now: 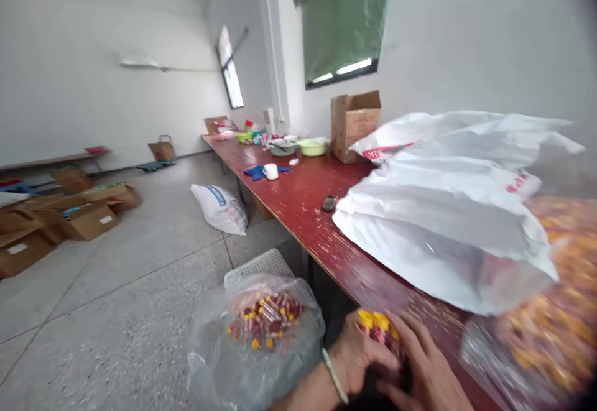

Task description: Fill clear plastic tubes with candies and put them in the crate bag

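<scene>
At the red table's front edge, my left hand (357,355), with a pale band on its wrist, is curled around several small dark red tubes with yellow caps (379,327). My right hand (426,361) closes on the same bunch from the other side, its fingers bent over it. The lower part of the bunch is hidden by my hands. Left of them, a clear plastic bag (209,361) stands open with many similar yellow-capped pieces (270,314) inside. Another clear bag (480,349) at the right is full of yellow and reddish pieces (555,318), blurred.
White sacks (420,230) lie across the red table (298,196). Beyond them are a dark small object (329,203), a cardboard box (357,128), a white mug (270,171) and basins (314,146). A stuffed sack (219,209), a white crate (259,265) and open cartons (93,221) stand on the floor.
</scene>
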`<state>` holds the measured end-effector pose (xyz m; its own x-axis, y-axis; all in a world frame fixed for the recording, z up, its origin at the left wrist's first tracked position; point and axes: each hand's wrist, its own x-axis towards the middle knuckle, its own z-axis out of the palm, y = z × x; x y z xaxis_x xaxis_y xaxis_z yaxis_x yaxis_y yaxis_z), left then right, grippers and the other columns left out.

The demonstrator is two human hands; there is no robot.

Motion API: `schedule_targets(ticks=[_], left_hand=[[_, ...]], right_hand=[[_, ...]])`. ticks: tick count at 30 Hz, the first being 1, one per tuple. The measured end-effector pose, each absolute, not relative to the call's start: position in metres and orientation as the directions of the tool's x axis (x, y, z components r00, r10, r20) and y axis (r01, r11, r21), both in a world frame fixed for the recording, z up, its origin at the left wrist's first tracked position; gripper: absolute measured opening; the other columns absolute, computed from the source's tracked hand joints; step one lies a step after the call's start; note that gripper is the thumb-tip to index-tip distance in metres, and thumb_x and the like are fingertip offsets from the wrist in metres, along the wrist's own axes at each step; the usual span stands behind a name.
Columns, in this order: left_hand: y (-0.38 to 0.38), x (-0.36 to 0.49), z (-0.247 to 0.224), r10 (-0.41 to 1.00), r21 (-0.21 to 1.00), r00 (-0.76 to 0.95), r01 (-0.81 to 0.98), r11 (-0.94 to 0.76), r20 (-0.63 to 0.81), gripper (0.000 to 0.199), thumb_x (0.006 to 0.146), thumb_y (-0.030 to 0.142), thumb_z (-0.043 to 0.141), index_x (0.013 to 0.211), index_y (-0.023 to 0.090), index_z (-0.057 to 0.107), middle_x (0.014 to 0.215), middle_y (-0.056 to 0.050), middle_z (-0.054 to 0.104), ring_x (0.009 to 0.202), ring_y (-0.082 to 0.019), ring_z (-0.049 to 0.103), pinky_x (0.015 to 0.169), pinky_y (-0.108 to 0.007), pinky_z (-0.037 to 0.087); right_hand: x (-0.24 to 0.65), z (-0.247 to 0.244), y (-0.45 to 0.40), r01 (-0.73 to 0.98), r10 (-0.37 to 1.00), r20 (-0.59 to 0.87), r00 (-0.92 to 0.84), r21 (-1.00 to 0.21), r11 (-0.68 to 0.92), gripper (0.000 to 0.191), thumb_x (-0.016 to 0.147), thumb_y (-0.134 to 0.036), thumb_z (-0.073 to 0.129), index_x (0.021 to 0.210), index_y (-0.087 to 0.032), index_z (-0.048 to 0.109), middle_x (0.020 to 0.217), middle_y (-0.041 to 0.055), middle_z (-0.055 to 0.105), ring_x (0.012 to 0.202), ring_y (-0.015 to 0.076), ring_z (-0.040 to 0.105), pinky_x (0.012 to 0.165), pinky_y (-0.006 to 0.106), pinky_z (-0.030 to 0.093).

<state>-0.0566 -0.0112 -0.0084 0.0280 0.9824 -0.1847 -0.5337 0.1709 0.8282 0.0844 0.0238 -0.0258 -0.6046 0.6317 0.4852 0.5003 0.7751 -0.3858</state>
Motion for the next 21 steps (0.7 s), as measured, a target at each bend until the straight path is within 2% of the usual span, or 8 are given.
schedule_targets(ticks=[2,4,8,11,14,17,18,21], left_hand=[[-0.014,-0.059,-0.008,0.987,0.851,0.032,-0.503,0.152,-0.157,0.035,0.041,0.003,0.074,0.071,0.012,0.059,0.065,0.003,0.055,0.057,-0.010,0.047,0.054,-0.023,0.038],[-0.017,-0.061,-0.008,0.982,0.843,0.088,-0.505,0.187,-0.165,0.032,0.042,0.005,0.072,0.071,0.013,0.060,0.066,0.003,0.055,0.059,-0.010,0.047,0.056,-0.023,0.039],[-0.020,-0.061,-0.015,0.966,0.780,0.140,-0.571,0.256,-0.215,0.030,0.043,0.009,0.072,0.071,0.012,0.060,0.069,0.001,0.057,0.064,-0.011,0.050,0.061,-0.024,0.041],[-0.023,-0.062,-0.024,0.962,0.744,0.145,-0.611,0.270,-0.231,0.031,0.045,0.008,0.071,0.073,0.012,0.060,0.071,0.001,0.057,0.065,-0.011,0.051,0.063,-0.024,0.041],[-0.028,-0.072,-0.035,0.961,0.776,0.072,-0.575,0.259,-0.268,0.030,0.047,0.007,0.069,0.073,0.013,0.055,0.069,0.003,0.055,0.061,-0.009,0.049,0.060,-0.023,0.040],[-0.036,-0.094,-0.047,0.953,0.918,-0.147,-0.340,0.202,-0.264,0.037,0.050,0.010,0.070,0.082,0.016,0.052,0.072,0.003,0.056,0.063,-0.010,0.052,0.060,-0.023,0.041],[-0.040,-0.103,-0.051,0.948,0.961,-0.226,-0.214,0.178,-0.226,0.040,0.052,0.011,0.070,0.086,0.017,0.051,0.074,0.003,0.057,0.064,-0.011,0.053,0.061,-0.023,0.042],[-0.053,-0.129,-0.061,0.930,0.975,-0.365,0.187,0.118,-0.043,0.040,0.058,0.016,0.068,0.093,0.019,0.050,0.078,0.002,0.057,0.070,-0.013,0.055,0.065,-0.025,0.045]], right_hand=[[0.078,-0.016,0.017,0.509,0.647,0.437,-0.625,-0.400,0.762,0.074,0.065,-0.022,0.066,0.133,-0.021,0.036,0.131,0.0130,0.047,0.118,0.0294,0.049,0.094,0.044,0.047],[0.074,-0.009,0.012,0.470,0.635,0.405,-0.658,-0.437,0.767,0.065,0.065,-0.022,0.066,0.125,-0.020,0.041,0.121,0.0121,0.052,0.108,0.0275,0.053,0.089,0.043,0.047],[0.072,-0.010,0.010,0.457,0.647,0.420,-0.636,-0.470,0.755,0.054,0.066,-0.023,0.065,0.116,-0.018,0.046,0.111,0.0119,0.055,0.100,0.0271,0.053,0.085,0.042,0.047],[0.068,-0.018,0.009,0.483,0.661,0.380,-0.647,-0.467,0.741,0.052,0.065,-0.024,0.065,0.115,-0.018,0.049,0.109,0.0112,0.056,0.099,0.0273,0.054,0.084,0.042,0.047],[0.060,-0.024,0.006,0.505,0.671,0.285,-0.684,-0.478,0.718,0.066,0.065,-0.028,0.069,0.126,-0.018,0.044,0.125,0.0143,0.048,0.112,0.0309,0.048,0.091,0.048,0.045],[0.055,-0.028,0.003,0.472,0.672,0.246,-0.698,-0.548,0.691,0.098,0.063,-0.035,0.075,0.142,-0.017,0.021,0.145,0.0178,0.024,0.131,0.0348,0.030,0.103,0.054,0.036],[0.056,-0.030,0.002,0.450,0.671,0.239,-0.702,-0.583,0.677,0.100,0.065,-0.035,0.075,0.144,-0.017,0.016,0.147,0.0173,0.020,0.134,0.0337,0.026,0.106,0.054,0.034],[0.065,-0.034,0.000,0.425,0.686,0.183,-0.705,-0.665,0.614,0.080,0.079,-0.029,0.064,0.143,-0.023,0.018,0.145,0.0135,0.024,0.133,0.0283,0.031,0.105,0.049,0.039]])
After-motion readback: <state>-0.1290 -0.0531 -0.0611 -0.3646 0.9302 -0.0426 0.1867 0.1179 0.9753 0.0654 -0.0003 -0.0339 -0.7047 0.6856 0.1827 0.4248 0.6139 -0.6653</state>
